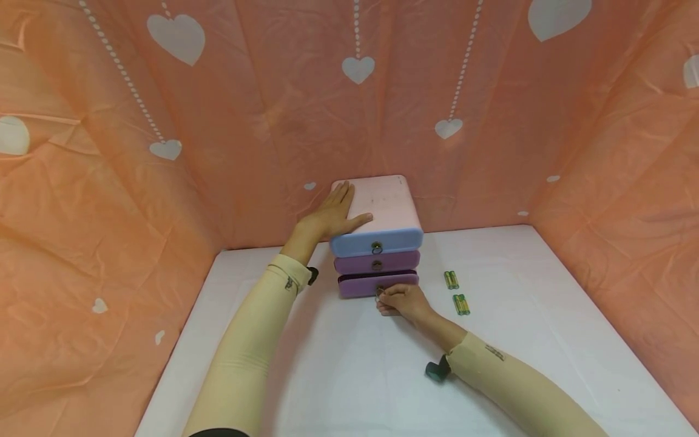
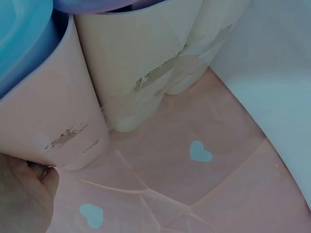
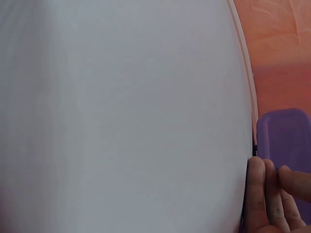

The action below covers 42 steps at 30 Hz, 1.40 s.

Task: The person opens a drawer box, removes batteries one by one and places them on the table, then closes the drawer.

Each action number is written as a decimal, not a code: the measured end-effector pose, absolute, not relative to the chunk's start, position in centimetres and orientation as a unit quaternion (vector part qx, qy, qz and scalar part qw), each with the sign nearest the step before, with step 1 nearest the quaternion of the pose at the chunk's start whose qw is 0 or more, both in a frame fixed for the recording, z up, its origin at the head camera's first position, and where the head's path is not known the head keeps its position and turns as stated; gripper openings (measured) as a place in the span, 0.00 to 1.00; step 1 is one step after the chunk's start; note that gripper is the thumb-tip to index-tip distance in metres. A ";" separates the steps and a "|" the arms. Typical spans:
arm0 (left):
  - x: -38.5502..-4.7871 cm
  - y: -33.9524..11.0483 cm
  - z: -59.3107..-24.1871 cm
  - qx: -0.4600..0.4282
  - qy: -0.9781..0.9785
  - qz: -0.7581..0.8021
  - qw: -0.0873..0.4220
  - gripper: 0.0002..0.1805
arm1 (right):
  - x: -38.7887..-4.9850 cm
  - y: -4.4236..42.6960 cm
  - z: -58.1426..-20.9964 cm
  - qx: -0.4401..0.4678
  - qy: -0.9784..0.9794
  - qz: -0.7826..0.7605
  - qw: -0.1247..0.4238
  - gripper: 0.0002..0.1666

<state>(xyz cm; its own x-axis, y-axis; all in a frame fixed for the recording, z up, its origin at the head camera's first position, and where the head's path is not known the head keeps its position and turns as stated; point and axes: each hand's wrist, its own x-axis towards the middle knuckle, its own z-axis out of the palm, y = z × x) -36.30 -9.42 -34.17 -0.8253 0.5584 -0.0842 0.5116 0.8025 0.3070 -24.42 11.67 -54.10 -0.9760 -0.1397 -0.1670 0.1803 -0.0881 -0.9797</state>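
Note:
A small stacked drawer unit (image 1: 388, 203) with a pink top stands at the back of the table. Its top drawer (image 1: 352, 245) has a blue front, while the middle drawer (image 1: 349, 264) and bottom drawer (image 1: 356, 287) are purple. My left hand (image 1: 332, 217) rests with spread, straight fingers on the unit's top at its left side. Down at the bottom drawer, my right hand (image 1: 406, 302) pinches the metal ring pull (image 1: 380, 291). A dark gap shows along that drawer's upper edge, so it is slightly out. In the right wrist view, fingers (image 3: 256, 189) lie in front of the purple drawer front (image 3: 282, 133).
Two pairs of green-and-yellow batteries (image 1: 451, 280) lie on the white table (image 1: 502, 285) to the right of the unit. Behind and on both sides hangs an orange cloth (image 1: 273, 109) with white hearts. Worn tape marks show on the unit's side (image 2: 131, 63).

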 end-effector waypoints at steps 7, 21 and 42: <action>-36.3 -9.5 -34.2 0.281 0.946 0.138 0.087 0.58 | -24.3 11.8 -54.2 0.019 0.664 -0.740 0.109 0.08; -36.4 -9.5 -34.3 0.281 0.945 0.140 0.087 0.58 | -23.5 12.0 -53.8 0.007 0.676 -0.728 0.113 0.09; -36.6 -9.3 -34.4 0.281 0.948 0.125 0.080 0.58 | -21.9 12.4 -53.8 -0.009 0.683 -0.718 0.130 0.09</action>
